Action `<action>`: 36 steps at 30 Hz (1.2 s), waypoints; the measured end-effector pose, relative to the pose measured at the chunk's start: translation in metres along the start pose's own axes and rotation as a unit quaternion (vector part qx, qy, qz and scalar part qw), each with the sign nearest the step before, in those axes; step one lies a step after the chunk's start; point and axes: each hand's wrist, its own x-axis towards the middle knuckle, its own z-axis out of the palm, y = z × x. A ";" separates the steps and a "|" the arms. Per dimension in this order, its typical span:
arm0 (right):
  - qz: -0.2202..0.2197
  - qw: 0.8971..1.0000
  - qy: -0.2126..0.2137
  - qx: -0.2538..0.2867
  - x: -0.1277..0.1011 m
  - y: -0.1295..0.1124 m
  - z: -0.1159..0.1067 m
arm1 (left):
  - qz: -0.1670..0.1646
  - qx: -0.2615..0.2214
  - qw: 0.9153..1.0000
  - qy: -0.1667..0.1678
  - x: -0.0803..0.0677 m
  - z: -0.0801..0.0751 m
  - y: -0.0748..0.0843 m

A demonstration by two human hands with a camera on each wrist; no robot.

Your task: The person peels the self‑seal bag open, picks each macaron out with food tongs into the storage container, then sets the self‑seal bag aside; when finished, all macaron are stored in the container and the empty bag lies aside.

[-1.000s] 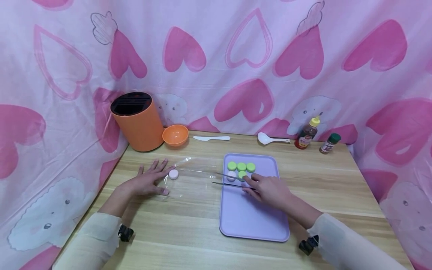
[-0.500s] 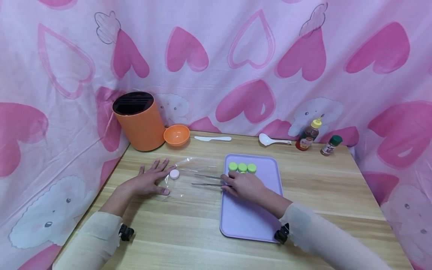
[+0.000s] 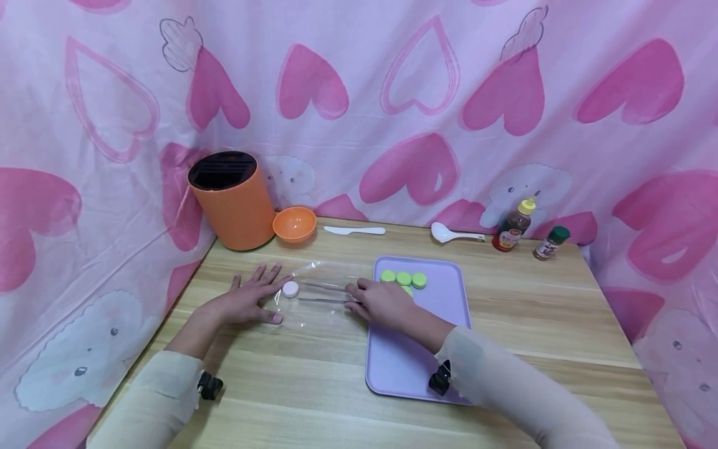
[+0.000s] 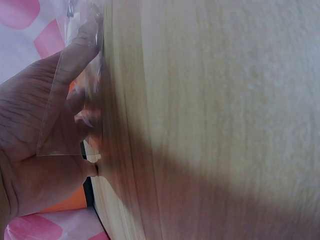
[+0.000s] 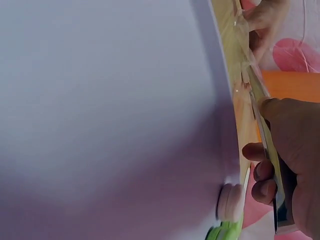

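Flat left hand (image 3: 244, 300) on bag (image 3: 314, 293), right hand (image 3: 384, 304) pinching tweezers (image 3: 322, 294)

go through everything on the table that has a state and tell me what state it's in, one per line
left hand: flat, fingers spread, pressing the plastic bag.
right hand: gripping the tweezers.
tweezers: tips apart, empty, pointing at the pink disc.
plastic bag: lying flat on the table.
pink disc: lying flat by the left fingertips.
green discs: in a row on the purple tray.
orange bowl: upright.
sauce bottle: upright, capped.
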 end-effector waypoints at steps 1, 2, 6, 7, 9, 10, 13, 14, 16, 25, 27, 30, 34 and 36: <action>0.004 1.000 -0.006 0.004 0.003 -0.001 -0.001 | 0.001 0.001 1.000 0.001 0.000 0.000 0.000; 0.007 1.000 -0.011 0.010 0.005 -0.002 -0.001 | 0.002 0.001 1.000 0.002 0.000 0.000 0.000; 0.013 1.000 -0.020 0.019 0.012 -0.003 0.000 | -0.002 -0.002 1.000 0.001 0.000 0.000 -0.001; 0.013 1.000 -0.021 0.019 0.013 -0.003 0.001 | -0.002 -0.001 1.000 0.000 0.000 0.000 -0.001; 0.013 1.000 -0.024 0.015 0.016 -0.004 0.002 | -0.004 -0.003 1.000 -0.001 0.000 0.000 -0.001; 0.013 1.000 -0.026 0.012 0.018 -0.005 0.002 | -0.004 -0.003 1.000 -0.001 0.000 0.000 -0.001; 0.013 0.999 -0.031 0.009 0.022 -0.007 0.003 | -0.003 -0.003 1.000 -0.001 0.001 0.000 -0.001; 0.013 0.999 -0.033 0.008 0.023 -0.008 0.004 | -0.004 -0.003 1.000 -0.001 0.001 0.000 -0.001; 0.013 0.999 -0.035 0.005 0.025 -0.009 0.004 | -0.006 -0.002 1.000 -0.002 0.001 0.000 -0.002; -0.001 1.000 -0.021 -0.015 0.025 -0.011 0.004 | -0.009 -0.003 1.000 -0.008 0.004 -0.001 -0.002; -0.005 1.000 -0.015 -0.015 0.024 -0.010 0.003 | -0.007 0.001 1.000 -0.006 0.004 -0.001 -0.002; -0.009 1.000 -0.008 -0.015 0.022 -0.008 0.003 | -0.004 0.005 1.000 -0.003 0.003 -0.001 -0.002; -0.011 1.000 -0.002 -0.011 0.017 -0.005 0.001 | -0.008 -0.001 1.000 -0.005 0.002 -0.001 -0.002; -0.010 1.000 0.000 -0.008 0.014 -0.003 0.000 | -0.011 -0.007 1.000 -0.007 0.002 -0.002 -0.001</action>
